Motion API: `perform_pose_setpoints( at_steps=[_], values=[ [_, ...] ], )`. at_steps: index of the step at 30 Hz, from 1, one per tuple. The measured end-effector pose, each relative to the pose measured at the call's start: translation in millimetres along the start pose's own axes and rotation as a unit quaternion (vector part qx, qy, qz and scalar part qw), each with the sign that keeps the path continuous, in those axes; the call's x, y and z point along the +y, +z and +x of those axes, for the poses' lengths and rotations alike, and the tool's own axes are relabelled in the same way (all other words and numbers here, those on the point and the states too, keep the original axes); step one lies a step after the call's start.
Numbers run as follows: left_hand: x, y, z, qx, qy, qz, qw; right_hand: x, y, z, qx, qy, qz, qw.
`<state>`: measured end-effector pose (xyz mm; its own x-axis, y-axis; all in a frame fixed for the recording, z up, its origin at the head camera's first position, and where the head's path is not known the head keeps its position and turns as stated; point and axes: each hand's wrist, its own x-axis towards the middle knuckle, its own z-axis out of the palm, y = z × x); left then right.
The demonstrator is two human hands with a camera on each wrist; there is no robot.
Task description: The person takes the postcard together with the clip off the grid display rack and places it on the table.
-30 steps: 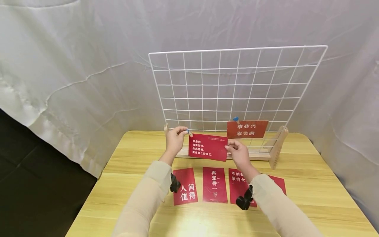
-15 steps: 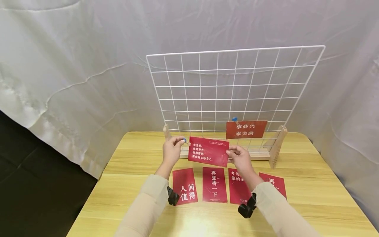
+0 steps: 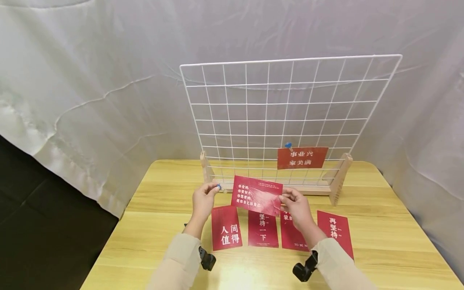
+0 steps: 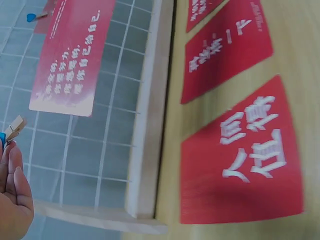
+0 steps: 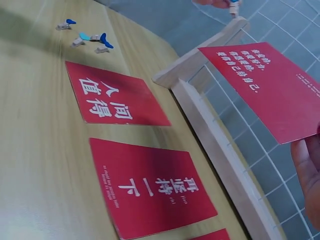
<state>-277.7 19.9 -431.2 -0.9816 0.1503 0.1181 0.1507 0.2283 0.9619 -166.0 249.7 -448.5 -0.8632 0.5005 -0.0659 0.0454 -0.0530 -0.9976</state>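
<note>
My right hand [image 3: 298, 206] pinches the right edge of a red card [image 3: 256, 195] printed with white Chinese characters, held up in front of a white wire grid [image 3: 293, 60]. My left hand [image 3: 201, 202] pinches a small wooden clothespin [image 4: 16, 127] with a blue ornament, left of the card and apart from it. In the right wrist view the card's left corner hangs free. Another card, orange-red [image 3: 303, 158], hangs low on the grid from a blue-topped clothespin [image 3: 288, 145].
Several red cards lie in a row on the wooden table, among them a leftmost card [image 3: 226, 228] and a rightmost card [image 3: 335, 233]. Wooden feet [image 3: 339, 181] support the grid. Several small clothespins [image 5: 93, 40] lie on the table in the right wrist view.
The clothespin was at the card's upper left corner and is now apart from it. Both hands have come down and nearer, with the card lowered and tilted, partly covering cards on the table.
</note>
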Motion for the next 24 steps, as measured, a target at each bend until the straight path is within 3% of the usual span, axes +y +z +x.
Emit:
perform_pose_setpoints(
  at_steps=[6, 12, 24],
  values=[
    [-15.2, -6.1, -16.3, 0.003, -0.032, -0.002, 0.9995, 7, -4, -9.3, 0.008, 0.014, 0.017, 0.9997],
    [-25.1, -10.3, -25.7, -0.002, -0.040, -0.012, 0.9991, 12, -7, -17.2, 0.016, 0.016, 0.037, 0.9990],
    [-40.8, -22.5, -48.2, -0.016, -0.080, -0.025, 0.9964, 30, -11, -41.6, 0.018, 0.059, 0.027, 0.9977]
  ],
)
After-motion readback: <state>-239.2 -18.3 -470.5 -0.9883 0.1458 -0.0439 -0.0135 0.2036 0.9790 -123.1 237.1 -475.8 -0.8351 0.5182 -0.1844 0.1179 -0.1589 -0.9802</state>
